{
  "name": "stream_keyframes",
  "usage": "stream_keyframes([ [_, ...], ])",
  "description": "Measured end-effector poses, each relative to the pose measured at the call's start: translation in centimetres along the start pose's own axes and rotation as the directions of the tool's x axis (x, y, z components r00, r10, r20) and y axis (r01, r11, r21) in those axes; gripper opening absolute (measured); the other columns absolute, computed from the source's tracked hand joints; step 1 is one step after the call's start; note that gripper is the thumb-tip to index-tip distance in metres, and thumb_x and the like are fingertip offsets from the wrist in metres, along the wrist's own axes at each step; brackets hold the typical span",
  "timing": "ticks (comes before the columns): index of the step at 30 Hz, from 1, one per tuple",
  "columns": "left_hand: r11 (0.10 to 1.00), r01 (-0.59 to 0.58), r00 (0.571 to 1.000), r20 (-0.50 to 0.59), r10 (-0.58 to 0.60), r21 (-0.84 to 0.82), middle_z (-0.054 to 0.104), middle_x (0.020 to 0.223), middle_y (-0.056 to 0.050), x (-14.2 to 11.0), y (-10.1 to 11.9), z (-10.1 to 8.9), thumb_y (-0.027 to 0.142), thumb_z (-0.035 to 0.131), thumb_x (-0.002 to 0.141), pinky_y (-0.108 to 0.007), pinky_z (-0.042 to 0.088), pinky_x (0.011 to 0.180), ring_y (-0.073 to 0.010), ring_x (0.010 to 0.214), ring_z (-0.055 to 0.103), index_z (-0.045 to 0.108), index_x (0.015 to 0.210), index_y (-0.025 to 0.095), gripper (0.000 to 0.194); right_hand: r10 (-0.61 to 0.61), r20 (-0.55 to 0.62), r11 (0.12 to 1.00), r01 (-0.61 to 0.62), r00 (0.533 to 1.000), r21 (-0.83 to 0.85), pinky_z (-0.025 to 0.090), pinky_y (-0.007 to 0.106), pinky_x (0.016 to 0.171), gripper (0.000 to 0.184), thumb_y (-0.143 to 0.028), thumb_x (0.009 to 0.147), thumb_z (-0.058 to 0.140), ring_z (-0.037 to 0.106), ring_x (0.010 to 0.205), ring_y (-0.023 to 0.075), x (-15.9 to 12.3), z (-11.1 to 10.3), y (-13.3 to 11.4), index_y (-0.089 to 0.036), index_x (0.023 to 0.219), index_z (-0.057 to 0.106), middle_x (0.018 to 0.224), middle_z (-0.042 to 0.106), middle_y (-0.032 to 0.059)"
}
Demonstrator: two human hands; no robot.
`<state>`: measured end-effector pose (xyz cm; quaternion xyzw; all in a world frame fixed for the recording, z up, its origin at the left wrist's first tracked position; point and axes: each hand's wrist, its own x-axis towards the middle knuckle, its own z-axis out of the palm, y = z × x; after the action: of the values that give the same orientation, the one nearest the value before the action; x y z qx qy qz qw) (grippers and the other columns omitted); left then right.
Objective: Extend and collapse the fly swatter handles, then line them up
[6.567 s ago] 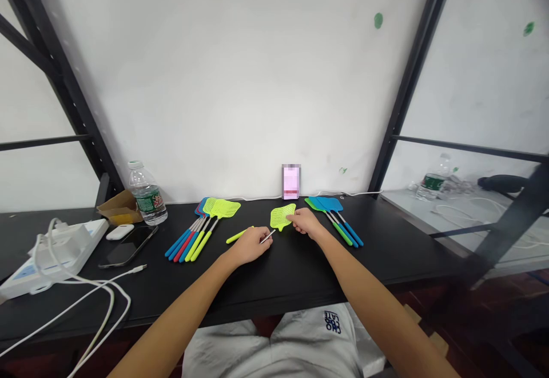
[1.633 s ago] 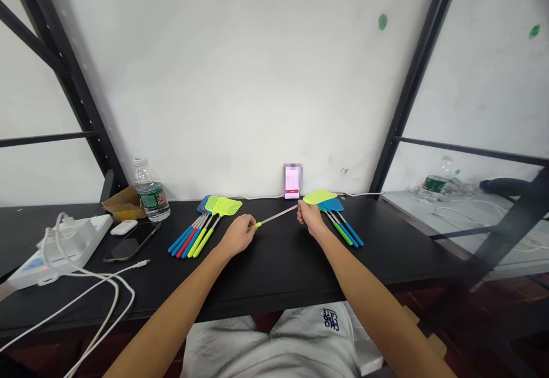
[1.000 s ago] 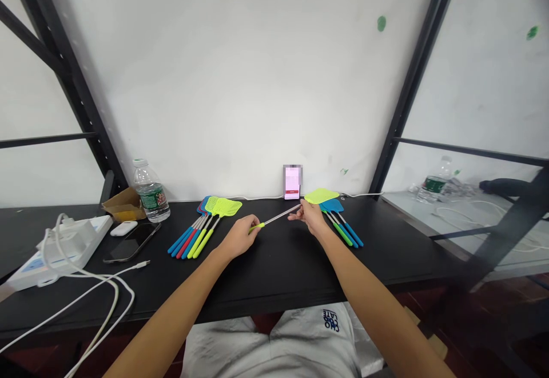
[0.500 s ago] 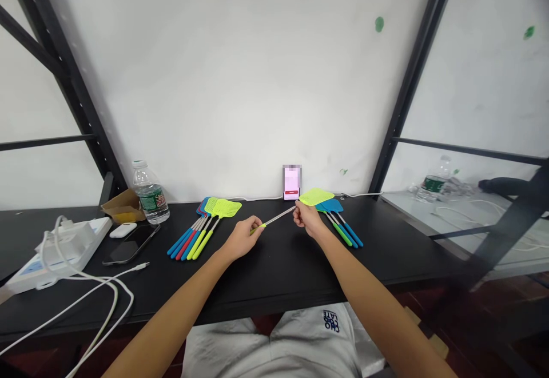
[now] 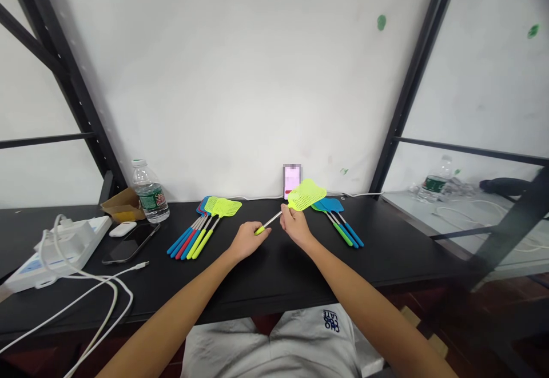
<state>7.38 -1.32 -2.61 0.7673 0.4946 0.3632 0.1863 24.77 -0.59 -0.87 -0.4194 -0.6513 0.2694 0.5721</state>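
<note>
Lime swatter (image 5: 307, 194) held over black table (image 5: 274, 286), twd back edge, mesh up to R (hides part of phone (image 5: 291, 178) there). L hand (image 5: 247, 241) closed round handle (image 5: 259, 230); R hand (image 5: 295, 226) fingertips pinched on shaft (image 5: 273, 218) just below mesh. Other swatters (image 5: 203, 243) fanned nr back edge, L of ctr; more swatters (image 5: 333, 205) stacked nr right-back corner.

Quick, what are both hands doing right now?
Left hand: closed, holding the yellow swatter by its handle.
Right hand: closed, holding the same swatter near its head end.
</note>
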Motion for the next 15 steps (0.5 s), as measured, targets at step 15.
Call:
stream_keyframes([
  [15, 0.998, 0.013, 1.0, 0.027, -0.012, -0.066, 0.029, 0.052, 0.006, 0.2, -0.4, -0.1, 0.052, 0.052, 0.075, -0.022, 0.021, 0.05, -0.0084, 0.053, 0.029, 0.033, 0.052, 0.019, 0.045, 0.032, 0.077, 0.998, -0.036, 0.997, 0.051, 0.035, 0.024, 0.051, 0.052, -0.038, 0.092, 0.038, 0.038, 0.041, 0.0099, -0.8, 1.4, -1.4, -0.021, 0.043, 0.036, 0.039, 0.037, -0.0026],
])
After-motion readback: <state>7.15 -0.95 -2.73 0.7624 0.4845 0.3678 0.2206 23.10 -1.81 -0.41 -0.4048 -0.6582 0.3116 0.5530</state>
